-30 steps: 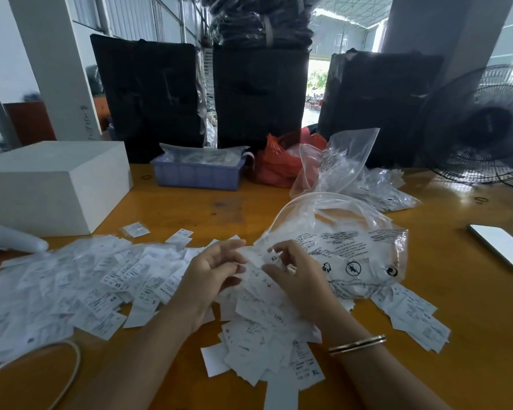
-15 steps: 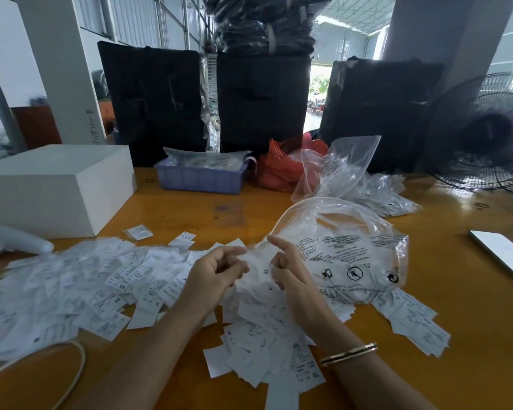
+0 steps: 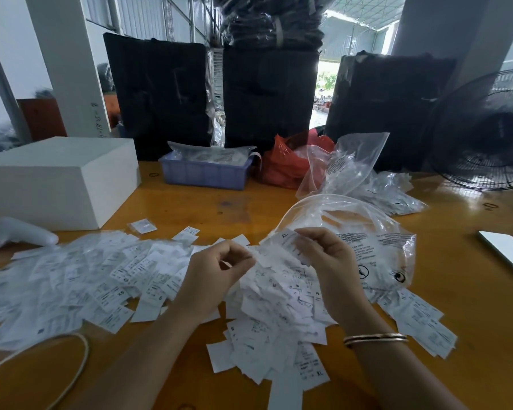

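Just right of the frame's centre, the right hand (image 3: 329, 261) is raised a little above the table (image 3: 219, 202), its thumb and curled fingers clamped on a white label (image 3: 289, 242) printed XL. The label sticks out up and to the left from the fingertips, tilted, above the pile (image 3: 279, 306) of similar labels heaped between the two forearms. A bangle (image 3: 375, 338) sits on the right wrist.

The left hand (image 3: 214, 273), just left of centre, is loosely curled, thumb and forefinger drawn close together with their tips at the edge of a white slip near the label. I cannot tell whether they pinch that slip or only touch it.

Behind the right hand lies a clear bag (image 3: 376, 250) with black print, mouth open toward the upper left, touching the pile. A wider spread of labels (image 3: 71, 276) covers the table at middle left.

At upper left stands a white box (image 3: 57, 179), and a blue tray (image 3: 205, 173) stands above centre with a red bag (image 3: 285, 164) just beside it. A phone (image 3: 507, 251) lies at the right edge, and a fan (image 3: 492, 134) is at upper right.
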`<state>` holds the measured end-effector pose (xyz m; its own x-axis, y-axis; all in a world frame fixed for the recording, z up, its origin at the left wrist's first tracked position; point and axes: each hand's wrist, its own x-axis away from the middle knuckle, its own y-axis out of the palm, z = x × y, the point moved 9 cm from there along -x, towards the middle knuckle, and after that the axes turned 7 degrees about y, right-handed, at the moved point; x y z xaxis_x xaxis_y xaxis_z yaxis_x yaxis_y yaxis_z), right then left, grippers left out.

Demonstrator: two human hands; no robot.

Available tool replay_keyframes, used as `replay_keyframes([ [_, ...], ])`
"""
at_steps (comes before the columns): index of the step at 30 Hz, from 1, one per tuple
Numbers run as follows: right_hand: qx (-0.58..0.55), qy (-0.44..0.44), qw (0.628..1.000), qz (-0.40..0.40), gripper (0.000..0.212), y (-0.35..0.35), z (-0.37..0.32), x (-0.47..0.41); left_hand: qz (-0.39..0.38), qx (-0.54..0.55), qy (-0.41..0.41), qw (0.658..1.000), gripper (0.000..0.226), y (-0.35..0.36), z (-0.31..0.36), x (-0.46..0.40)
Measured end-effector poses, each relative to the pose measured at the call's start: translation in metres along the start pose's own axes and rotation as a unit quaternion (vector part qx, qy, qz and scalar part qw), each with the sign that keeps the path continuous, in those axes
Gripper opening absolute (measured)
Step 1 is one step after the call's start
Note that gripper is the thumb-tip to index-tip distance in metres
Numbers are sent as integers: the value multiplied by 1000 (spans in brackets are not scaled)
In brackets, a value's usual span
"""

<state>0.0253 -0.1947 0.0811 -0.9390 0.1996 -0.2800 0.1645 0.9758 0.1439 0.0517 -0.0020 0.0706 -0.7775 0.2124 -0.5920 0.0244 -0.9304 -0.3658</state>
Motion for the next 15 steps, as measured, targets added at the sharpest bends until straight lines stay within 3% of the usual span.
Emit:
replay_keyframes([
  [4, -8, 14, 999, -28, 27, 7, 0, 1, -1, 12, 10, 1000, 13, 1, 4, 0],
  [7, -18, 20, 999, -35, 32, 10, 1, 2, 43, 105, -72, 991, 7, -3, -10, 1],
  [11, 67, 10, 997, -45, 45, 19, 4, 5, 103, 284, -208, 930, 11, 1, -34, 9],
  [15, 248, 26, 964, -89, 21, 42, 23, 13, 118, 416, -238, 870, 19, 7, -37, 9],
])
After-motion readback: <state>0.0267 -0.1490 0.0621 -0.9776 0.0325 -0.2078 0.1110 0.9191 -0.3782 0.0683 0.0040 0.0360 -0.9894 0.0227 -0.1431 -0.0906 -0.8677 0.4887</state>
